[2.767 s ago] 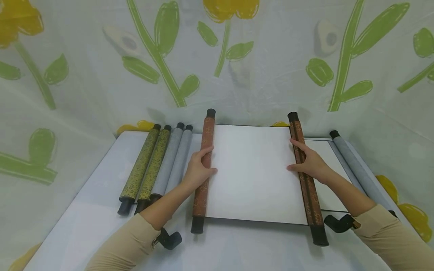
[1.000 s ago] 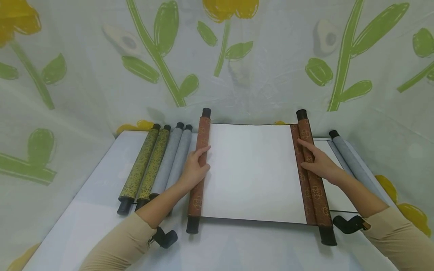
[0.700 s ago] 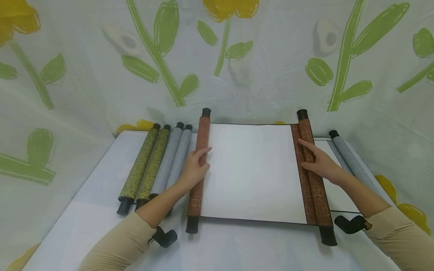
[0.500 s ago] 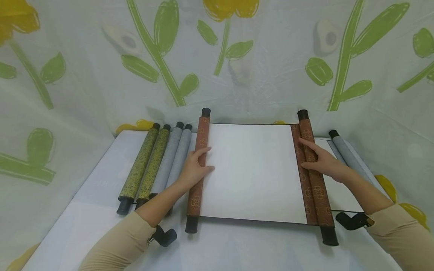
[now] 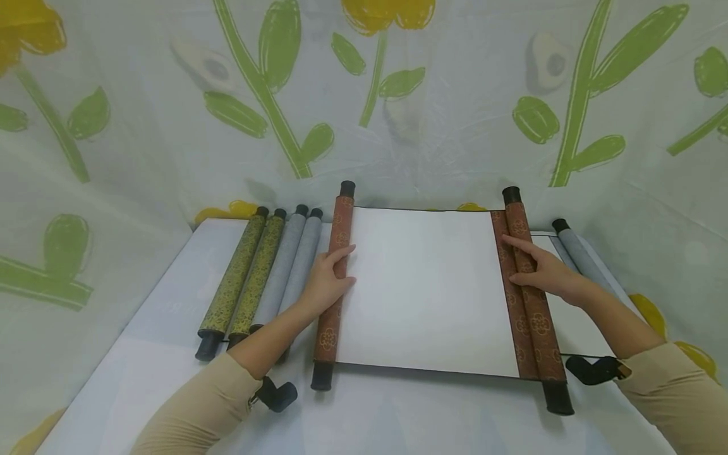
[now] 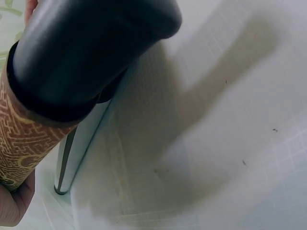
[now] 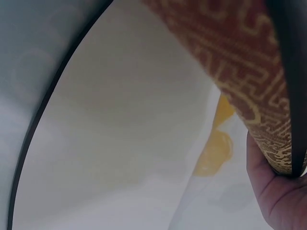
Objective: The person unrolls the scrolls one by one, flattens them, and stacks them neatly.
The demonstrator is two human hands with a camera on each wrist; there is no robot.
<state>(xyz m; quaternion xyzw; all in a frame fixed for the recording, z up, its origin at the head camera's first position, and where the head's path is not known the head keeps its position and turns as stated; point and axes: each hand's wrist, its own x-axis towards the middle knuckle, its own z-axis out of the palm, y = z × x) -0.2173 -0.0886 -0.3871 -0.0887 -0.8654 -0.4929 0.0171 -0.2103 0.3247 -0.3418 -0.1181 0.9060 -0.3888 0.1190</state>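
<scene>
A brown-red patterned hanging scroll [image 5: 426, 291] is spread partly unrolled between both hands, its white sheet facing up. My left hand [image 5: 327, 284] grips the left roller [image 5: 328, 335], thumb and fingertips showing on the sheet side. Around the right roller [image 5: 540, 322] curls my right hand [image 5: 548, 272], and a brown border strip [image 5: 514, 309] lies exposed beside that roller. The left wrist view shows a black end knob [image 6: 86, 57] above its shadow on the table. In the right wrist view, the fingers' undersides are largely hidden by the patterned roller [image 7: 240, 62].
Two yellow-green rolled scrolls [image 5: 234, 284] and two grey ones [image 5: 284, 265] lie side by side on the left of the white table [image 5: 148, 354]. A partly unrolled grey scroll [image 5: 586, 259] lies at right, partly under the held one. A flower-printed cloth [image 5: 455, 114] hangs behind.
My right hand has moved rightward with its roller, exposing the brown border strip and widening the spread. The left hand and roller shifted slightly left; lately the left thumb lifted and settled again.
</scene>
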